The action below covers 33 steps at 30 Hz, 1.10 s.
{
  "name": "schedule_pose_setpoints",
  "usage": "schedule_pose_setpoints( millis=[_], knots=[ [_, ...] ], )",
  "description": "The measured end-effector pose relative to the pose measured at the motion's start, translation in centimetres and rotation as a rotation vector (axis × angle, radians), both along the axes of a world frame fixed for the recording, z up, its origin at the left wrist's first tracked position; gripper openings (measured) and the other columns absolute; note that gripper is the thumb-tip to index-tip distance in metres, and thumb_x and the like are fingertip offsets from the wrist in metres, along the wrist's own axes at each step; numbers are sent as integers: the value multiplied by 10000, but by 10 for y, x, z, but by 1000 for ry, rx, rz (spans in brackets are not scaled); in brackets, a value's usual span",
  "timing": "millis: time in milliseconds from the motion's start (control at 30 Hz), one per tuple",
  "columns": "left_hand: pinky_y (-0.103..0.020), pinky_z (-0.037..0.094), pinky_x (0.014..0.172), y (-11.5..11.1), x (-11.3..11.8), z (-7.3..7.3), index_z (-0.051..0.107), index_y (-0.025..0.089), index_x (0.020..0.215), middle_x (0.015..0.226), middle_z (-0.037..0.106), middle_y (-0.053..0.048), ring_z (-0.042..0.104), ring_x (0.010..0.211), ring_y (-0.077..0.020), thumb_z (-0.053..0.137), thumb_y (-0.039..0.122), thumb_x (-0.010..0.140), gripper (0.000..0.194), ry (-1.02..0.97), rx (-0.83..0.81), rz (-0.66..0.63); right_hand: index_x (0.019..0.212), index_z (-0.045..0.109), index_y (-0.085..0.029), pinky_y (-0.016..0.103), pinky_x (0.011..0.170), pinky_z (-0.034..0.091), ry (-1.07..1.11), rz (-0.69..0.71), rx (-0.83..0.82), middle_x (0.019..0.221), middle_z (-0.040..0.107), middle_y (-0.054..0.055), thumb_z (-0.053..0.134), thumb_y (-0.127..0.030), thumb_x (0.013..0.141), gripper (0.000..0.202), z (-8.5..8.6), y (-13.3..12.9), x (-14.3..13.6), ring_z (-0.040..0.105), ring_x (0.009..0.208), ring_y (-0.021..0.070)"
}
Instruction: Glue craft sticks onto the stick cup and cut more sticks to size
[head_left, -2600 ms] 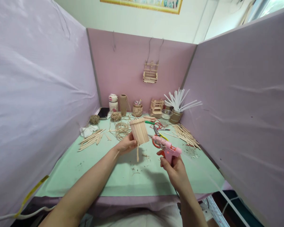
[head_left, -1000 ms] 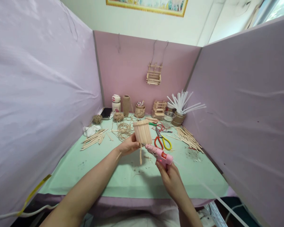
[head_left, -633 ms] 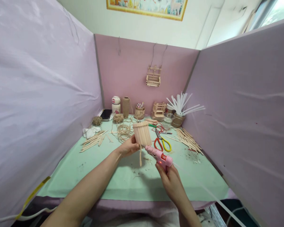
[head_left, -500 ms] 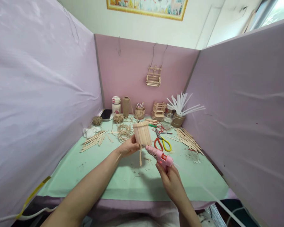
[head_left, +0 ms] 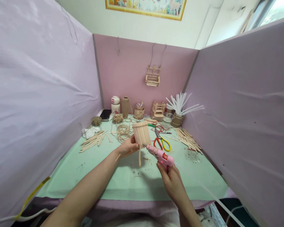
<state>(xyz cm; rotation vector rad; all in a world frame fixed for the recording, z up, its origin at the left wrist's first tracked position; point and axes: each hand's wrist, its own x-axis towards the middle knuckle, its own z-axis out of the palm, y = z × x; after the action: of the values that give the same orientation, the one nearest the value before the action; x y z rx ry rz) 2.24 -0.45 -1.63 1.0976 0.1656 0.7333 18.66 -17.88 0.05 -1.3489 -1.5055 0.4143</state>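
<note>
By the left hand point(head_left: 127, 147), the slatted wooden piece point(head_left: 142, 134) is gripped above the table point(head_left: 71, 167), apparently so its lower edge is presented to the glue gun point(head_left: 159, 154) grasped by the right hand point(head_left: 170, 175).

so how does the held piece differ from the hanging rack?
Build: the held piece has sticks packed side by side; the hanging rack is open slats with gaps.
Support: the held piece is gripped by the left hand; the hanging rack hangs on wires.
Trim: cord dangles from the held piece, with more along its top edge; none shows on the hanging rack.
Shared: both look like pale wood.
</note>
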Motion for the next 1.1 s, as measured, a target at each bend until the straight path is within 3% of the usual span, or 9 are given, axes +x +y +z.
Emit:
schedule_pose_setpoints(
  millis=[333, 1100],
  knots=[
    [-462, 342, 1045, 3, 1, -4, 533, 191, 1247, 1299, 567, -178, 495, 1241, -344, 884, 318, 519, 818, 9, -14, 6, 1231, 606, -157, 365, 962, 477, -24, -28, 1, 1212, 662, 121, 467, -346, 925, 386, -3, 0, 1, 583, 1168, 282],
    [-454, 327, 1067, 1, 0, 0, 545, 182, 1243, 1367, 516, -178, 463, 1276, -340, 868, 314, 557, 769, 5, 10, -5, 1270, 582, -180, 409, 989, 465, -47, -60, 78, 1236, 647, 119, 472, -315, 922, 389, -3, 0, 6, 587, 1162, 278]
  ],
)
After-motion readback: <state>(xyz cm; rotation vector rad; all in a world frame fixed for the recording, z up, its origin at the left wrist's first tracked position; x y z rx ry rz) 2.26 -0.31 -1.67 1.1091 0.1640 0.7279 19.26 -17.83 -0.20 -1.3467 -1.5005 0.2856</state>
